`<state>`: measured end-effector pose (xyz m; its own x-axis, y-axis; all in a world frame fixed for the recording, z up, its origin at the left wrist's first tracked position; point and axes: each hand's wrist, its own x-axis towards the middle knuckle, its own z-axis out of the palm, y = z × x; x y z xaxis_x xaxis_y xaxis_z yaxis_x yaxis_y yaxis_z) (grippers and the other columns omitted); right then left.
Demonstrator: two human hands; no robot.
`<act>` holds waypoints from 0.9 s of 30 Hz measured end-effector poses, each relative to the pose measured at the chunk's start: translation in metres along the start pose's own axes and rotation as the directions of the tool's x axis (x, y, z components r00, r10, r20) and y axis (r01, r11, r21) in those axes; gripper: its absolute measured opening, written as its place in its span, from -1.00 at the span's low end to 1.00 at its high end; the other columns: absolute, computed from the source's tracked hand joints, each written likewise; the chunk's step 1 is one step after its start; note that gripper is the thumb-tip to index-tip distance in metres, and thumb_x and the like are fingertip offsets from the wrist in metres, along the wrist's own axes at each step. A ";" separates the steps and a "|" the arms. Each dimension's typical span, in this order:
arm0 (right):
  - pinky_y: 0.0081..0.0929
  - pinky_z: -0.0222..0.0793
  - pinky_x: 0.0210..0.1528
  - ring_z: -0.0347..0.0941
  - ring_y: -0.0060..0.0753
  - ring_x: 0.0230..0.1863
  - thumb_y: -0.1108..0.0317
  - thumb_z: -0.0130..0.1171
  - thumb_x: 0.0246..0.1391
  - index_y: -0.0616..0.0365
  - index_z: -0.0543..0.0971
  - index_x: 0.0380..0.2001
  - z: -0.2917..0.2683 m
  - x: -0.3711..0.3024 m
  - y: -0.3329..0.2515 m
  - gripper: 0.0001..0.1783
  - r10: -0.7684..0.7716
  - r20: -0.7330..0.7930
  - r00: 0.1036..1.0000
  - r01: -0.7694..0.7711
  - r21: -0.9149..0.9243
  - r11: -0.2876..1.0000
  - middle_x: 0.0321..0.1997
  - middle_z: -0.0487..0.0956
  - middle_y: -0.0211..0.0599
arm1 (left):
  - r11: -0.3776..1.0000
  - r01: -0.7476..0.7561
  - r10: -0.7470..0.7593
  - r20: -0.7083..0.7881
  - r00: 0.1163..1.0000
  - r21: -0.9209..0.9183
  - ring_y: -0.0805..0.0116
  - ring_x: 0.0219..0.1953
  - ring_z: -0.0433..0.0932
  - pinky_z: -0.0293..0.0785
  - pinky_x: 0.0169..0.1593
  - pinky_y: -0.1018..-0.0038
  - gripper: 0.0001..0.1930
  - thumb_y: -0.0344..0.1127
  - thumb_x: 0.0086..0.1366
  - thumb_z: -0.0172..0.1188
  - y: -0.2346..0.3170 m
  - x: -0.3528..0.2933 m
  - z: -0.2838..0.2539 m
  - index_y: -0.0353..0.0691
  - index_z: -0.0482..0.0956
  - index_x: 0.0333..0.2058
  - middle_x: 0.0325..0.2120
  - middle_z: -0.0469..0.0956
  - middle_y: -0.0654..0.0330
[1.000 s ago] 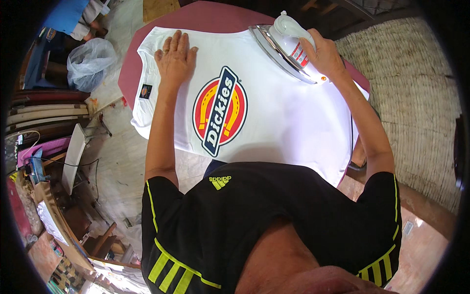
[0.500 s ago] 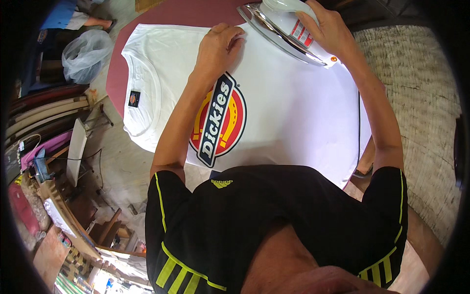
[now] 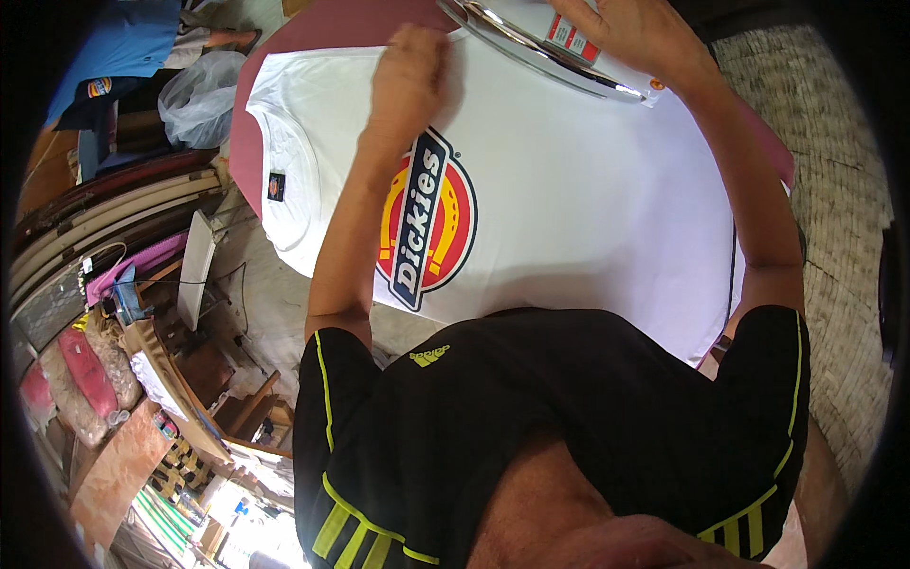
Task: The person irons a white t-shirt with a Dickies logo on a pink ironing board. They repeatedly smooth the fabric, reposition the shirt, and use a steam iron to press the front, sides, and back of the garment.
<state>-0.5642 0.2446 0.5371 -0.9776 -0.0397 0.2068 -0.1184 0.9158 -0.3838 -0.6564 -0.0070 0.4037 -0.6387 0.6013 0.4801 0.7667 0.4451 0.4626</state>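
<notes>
Head: right hand (image 3: 630, 33) grips shiny iron (image 3: 540, 47); white cotton shirt (image 3: 588, 199).

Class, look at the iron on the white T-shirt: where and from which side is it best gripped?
By the handle on top of the iron, coming from above. Its shiny flat soleplate faces the white T-shirt, so only the top is free. The right hand already sits there; the left hand rests on the cloth beside it.

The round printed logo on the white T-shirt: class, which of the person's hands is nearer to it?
Left. The left hand rests on the T-shirt just above the logo. The right hand grips the iron farther off, near the top edge.
</notes>
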 end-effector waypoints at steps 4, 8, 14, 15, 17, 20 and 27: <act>-0.11 0.45 -0.37 0.59 0.16 -0.42 0.16 0.13 0.22 0.36 0.47 -0.31 -0.006 0.002 -0.008 -0.63 0.148 0.124 0.981 -0.166 0.153 0.974 -0.51 0.57 0.19 | 0.947 0.321 -0.291 -0.419 0.860 0.001 0.00 -0.19 0.57 0.50 -0.08 0.19 -0.77 -0.41 0.31 0.00 -0.101 -0.054 -0.103 -0.36 0.51 -0.11 -0.23 0.58 -0.07; -0.09 0.44 -0.35 0.58 0.18 -0.39 0.17 0.14 0.20 0.33 0.49 -0.28 -0.004 -0.001 -0.009 -0.65 0.037 0.104 0.994 -0.051 0.135 0.990 -0.44 0.59 0.18 | 0.036 0.867 -0.720 -0.589 0.367 0.497 -0.14 -0.09 0.62 0.51 -0.09 0.11 -0.62 -0.13 0.41 -0.03 -0.185 -0.203 -0.255 -0.34 0.61 -0.19 -0.11 0.63 -0.15; -0.06 0.42 -0.36 0.57 0.21 -0.37 0.19 0.20 0.12 0.23 0.51 -0.29 0.003 0.004 -0.007 -0.71 -0.246 0.163 0.956 0.232 0.100 0.968 -0.42 0.59 0.14 | 0.608 0.589 -0.369 -0.468 0.803 0.532 -0.05 0.13 0.45 0.34 0.19 0.16 -0.60 -0.08 0.28 0.17 -0.182 -0.185 -0.210 -0.18 0.60 0.00 0.08 0.51 -0.04; -0.06 0.42 -0.36 0.56 0.22 -0.38 0.21 0.22 0.10 0.23 0.50 -0.28 0.007 0.008 -0.010 -0.71 -0.249 0.161 0.955 0.234 0.103 0.967 -0.45 0.58 0.14 | 0.697 0.541 -0.336 -0.453 0.826 0.470 -0.06 0.10 0.46 0.33 0.20 0.15 -0.56 -0.02 0.27 0.19 -0.171 -0.148 -0.192 -0.18 0.60 0.01 0.06 0.52 -0.04; -0.06 0.42 -0.36 0.56 0.22 -0.38 0.21 0.21 0.11 0.24 0.49 -0.28 0.016 0.011 -0.017 -0.70 -0.239 0.154 0.959 0.237 0.029 0.971 -0.46 0.57 0.15 | 0.834 0.404 -0.286 -0.332 0.899 0.377 -0.04 0.09 0.48 0.32 0.18 0.15 -0.52 0.06 0.28 0.19 -0.136 -0.076 -0.144 -0.15 0.60 0.02 0.06 0.53 0.02; -0.06 0.42 -0.36 0.56 0.22 -0.37 0.21 0.21 0.12 0.26 0.47 -0.27 0.025 0.023 -0.035 -0.70 -0.234 0.169 0.957 0.233 0.024 0.972 -0.47 0.56 0.17 | 0.777 0.492 -0.467 -0.164 0.869 0.392 0.05 0.16 0.41 0.06 0.22 -0.10 -0.48 0.17 0.19 0.24 -0.147 -0.033 -0.114 0.00 0.61 0.01 -0.02 0.55 0.08; -0.04 0.43 -0.35 0.55 0.26 -0.37 0.19 0.18 0.16 0.30 0.47 -0.29 0.055 0.054 -0.078 -0.67 -0.248 0.163 0.955 0.240 0.063 0.969 -0.47 0.55 0.22 | 0.881 0.409 -0.421 0.001 0.907 -0.238 0.33 -0.14 0.60 0.48 -0.06 0.42 -0.61 -0.16 0.30 0.28 -0.208 -0.008 -0.096 -0.30 0.60 -0.01 -0.19 0.67 0.08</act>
<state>-0.6168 0.1489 0.5286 -0.9328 -0.3298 0.1457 -0.3605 0.8524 -0.3788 -0.8166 -0.1683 0.3756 -0.9019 0.3593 0.2399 0.3991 0.4801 0.7812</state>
